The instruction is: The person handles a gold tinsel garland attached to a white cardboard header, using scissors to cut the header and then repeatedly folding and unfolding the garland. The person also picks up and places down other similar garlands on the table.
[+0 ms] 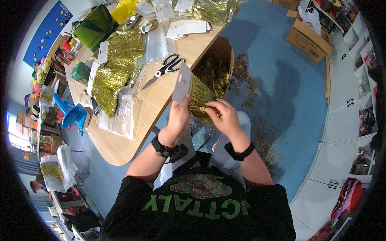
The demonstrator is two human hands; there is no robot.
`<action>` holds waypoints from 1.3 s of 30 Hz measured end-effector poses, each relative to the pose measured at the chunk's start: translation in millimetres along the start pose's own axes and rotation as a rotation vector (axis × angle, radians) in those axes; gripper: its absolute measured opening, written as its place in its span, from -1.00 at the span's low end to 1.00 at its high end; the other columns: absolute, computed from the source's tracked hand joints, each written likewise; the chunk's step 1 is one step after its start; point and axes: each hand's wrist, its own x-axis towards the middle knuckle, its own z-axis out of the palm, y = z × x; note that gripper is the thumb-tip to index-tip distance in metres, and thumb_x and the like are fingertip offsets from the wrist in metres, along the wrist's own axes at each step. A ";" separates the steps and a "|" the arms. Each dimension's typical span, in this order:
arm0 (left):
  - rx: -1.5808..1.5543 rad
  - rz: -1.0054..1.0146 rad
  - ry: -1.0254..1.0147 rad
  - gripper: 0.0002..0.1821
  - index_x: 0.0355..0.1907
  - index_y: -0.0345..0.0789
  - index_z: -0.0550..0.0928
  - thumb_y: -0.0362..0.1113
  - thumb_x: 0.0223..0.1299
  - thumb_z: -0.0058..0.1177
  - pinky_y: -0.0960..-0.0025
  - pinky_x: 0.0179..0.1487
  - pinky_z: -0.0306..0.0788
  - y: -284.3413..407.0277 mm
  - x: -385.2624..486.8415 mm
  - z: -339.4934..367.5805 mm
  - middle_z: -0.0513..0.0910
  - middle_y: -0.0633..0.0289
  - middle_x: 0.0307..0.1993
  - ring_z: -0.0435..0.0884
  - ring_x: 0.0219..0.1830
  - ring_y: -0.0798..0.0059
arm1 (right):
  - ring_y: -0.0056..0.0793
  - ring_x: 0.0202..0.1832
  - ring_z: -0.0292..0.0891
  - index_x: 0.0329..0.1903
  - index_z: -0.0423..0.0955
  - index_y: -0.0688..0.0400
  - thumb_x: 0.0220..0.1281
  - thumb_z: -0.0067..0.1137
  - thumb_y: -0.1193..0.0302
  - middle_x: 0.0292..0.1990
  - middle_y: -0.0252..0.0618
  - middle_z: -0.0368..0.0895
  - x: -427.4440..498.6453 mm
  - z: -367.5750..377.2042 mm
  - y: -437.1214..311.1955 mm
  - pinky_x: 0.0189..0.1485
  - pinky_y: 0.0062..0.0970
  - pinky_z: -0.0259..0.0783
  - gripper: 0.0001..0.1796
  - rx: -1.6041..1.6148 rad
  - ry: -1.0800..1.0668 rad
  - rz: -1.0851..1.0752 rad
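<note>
My left hand [178, 114] grips a white header card [182, 82] with gold tinsel fringe [200, 93] hanging from it, held just off the table's edge. The card stands tilted, and its strands spread to the right. At the fringe's lower part, my right hand [226, 117] pinches some strands between thumb and fingertips. Black-handled scissors [162, 70] lie on the wooden table [150, 111] to the left of the card, blades partly apart. Beyond the fringe is an open cardboard box [230, 60] with loose gold tinsel inside.
Carded gold fringes [116, 75], clear plastic bags [117, 120], white cards [188, 28] and a green bag [95, 30] cover the table's far part. A blue hand-cranked device [72, 114] is at its left edge. Tinsel scraps [245, 75] litter the blue floor. White cabinets [340, 129] line the right.
</note>
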 end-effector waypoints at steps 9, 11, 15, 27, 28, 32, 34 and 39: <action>0.603 0.334 -0.170 -0.69 0.07 -0.47 0.49 -0.29 0.45 -0.12 0.48 0.05 0.35 47.7 16.8 -48.3 0.58 0.24 -0.12 0.45 -0.05 0.56 | -0.30 -0.43 0.43 -0.43 0.59 0.20 0.00 0.38 0.43 -0.51 -0.25 0.46 11.2 -64.0 -36.9 -0.39 -0.36 0.35 -0.85 -0.061 -0.069 -0.177; 0.707 0.212 -0.248 -0.69 0.07 -0.47 0.49 -0.29 0.45 -0.12 0.49 0.04 0.34 54.1 17.0 -54.4 0.59 0.24 -0.13 0.45 -0.05 0.57 | -0.29 -0.44 0.42 -0.45 0.59 0.20 0.00 0.39 0.43 -0.52 -0.25 0.45 14.8 -73.6 -58.2 -0.40 -0.35 0.34 -0.85 -0.087 -0.079 -0.172; 0.605 0.230 -0.423 -0.69 0.09 -0.44 0.50 -0.29 0.44 -0.09 0.45 0.08 0.33 65.1 7.3 -51.9 0.58 0.26 -0.09 0.44 -0.02 0.57 | -0.33 -0.47 0.42 -0.44 0.59 0.20 0.01 0.38 0.46 -0.51 -0.25 0.46 40.4 -81.3 -62.9 -0.42 -0.39 0.33 -0.88 -0.066 0.028 -0.158; 0.159 -0.344 -0.429 -0.63 0.09 -0.34 0.48 -0.27 0.29 0.11 0.52 -0.37 0.11 111.1 -34.3 -13.1 0.48 0.35 -0.28 0.26 -0.42 0.62 | -0.43 -0.40 0.48 -0.36 0.64 0.20 0.05 0.37 0.42 -0.46 -0.27 0.53 65.6 -70.1 -20.5 -0.32 -0.45 0.37 -0.87 0.047 -0.065 0.049; 0.187 -0.397 -0.409 -0.58 0.19 -0.39 0.41 -0.32 0.32 0.06 0.45 -0.02 0.18 113.7 -34.5 -13.3 0.47 0.23 -0.03 0.33 -0.07 0.48 | -0.43 -0.39 0.48 -0.36 0.64 0.20 0.05 0.37 0.43 -0.46 -0.27 0.54 66.1 -69.0 -18.8 -0.32 -0.45 0.38 -0.87 0.050 -0.061 0.057; 0.115 -0.361 -0.437 -0.65 0.07 -0.31 0.51 -0.29 0.25 0.14 0.62 -0.53 0.13 112.2 -34.8 -10.1 0.55 0.36 -0.32 0.31 -0.56 0.70 | -0.41 -0.38 0.48 -0.35 0.64 0.20 0.06 0.37 0.41 -0.46 -0.28 0.54 65.7 -66.3 -12.9 -0.29 -0.46 0.38 -0.86 0.077 -0.057 0.033; 0.145 -0.391 -0.293 -0.66 0.04 -0.31 0.53 -0.31 0.22 0.17 0.69 -0.70 0.11 110.8 -35.5 -10.9 0.59 0.39 -0.40 0.32 -0.72 0.79 | -0.41 -0.38 0.48 -0.33 0.64 0.20 0.08 0.36 0.40 -0.46 -0.27 0.53 65.5 -65.2 -9.9 -0.28 -0.46 0.38 -0.85 0.094 -0.074 0.046; -0.044 -0.382 -0.411 -0.57 0.14 -0.42 0.44 -0.45 0.20 0.11 0.59 -0.48 0.44 107.3 -31.9 -21.0 0.63 0.16 -0.15 0.59 -0.40 0.60 | -0.51 -0.34 0.51 -0.26 0.63 0.26 0.18 0.29 0.39 -0.42 -0.30 0.59 62.3 -63.0 -2.3 -0.27 -0.51 0.38 -0.82 0.282 -0.180 0.088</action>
